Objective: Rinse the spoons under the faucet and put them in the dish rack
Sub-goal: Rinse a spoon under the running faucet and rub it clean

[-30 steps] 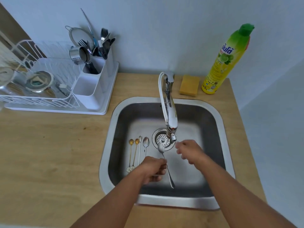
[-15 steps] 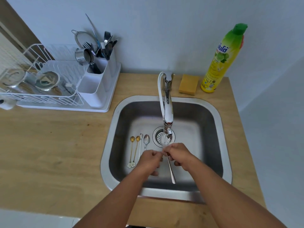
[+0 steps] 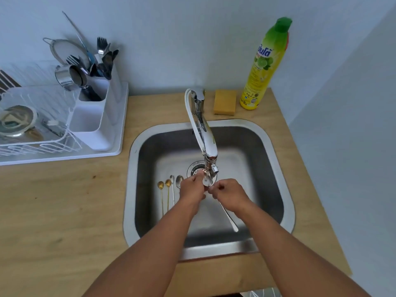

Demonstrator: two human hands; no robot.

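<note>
1. You have one spoon (image 3: 222,205) under the faucet (image 3: 204,136) at centre frame. Its bowl sits just below the spout and its long axis runs down and to the right, the handle tip ending near the front wall of the sink (image 3: 278,189).
2. Your right hand (image 3: 228,195) pinches the spoon at the neck with curled fingers. Your left hand (image 3: 191,189) curls in at the bowl, fingertips on or just beside it — whether it grips or only rubs, you cannot tell.
3. The dish rack (image 3: 53,142) lies well apart at the left edge of the frame, so your left hand is on the nearer side for the carry.
4. Four more spoons (image 3: 169,187) lie side by side on the sink floor, just left of your left hand, handles pointing toward the bottom of the frame.
5. On the way, the sink rim and the white cutlery holder (image 3: 94,123) — already crowded with forks and a strainer — are what you would likely have to clear.
6. The sponge (image 3: 225,101) and the detergent bottle (image 3: 265,65) stand upper right, out of the path.
</note>
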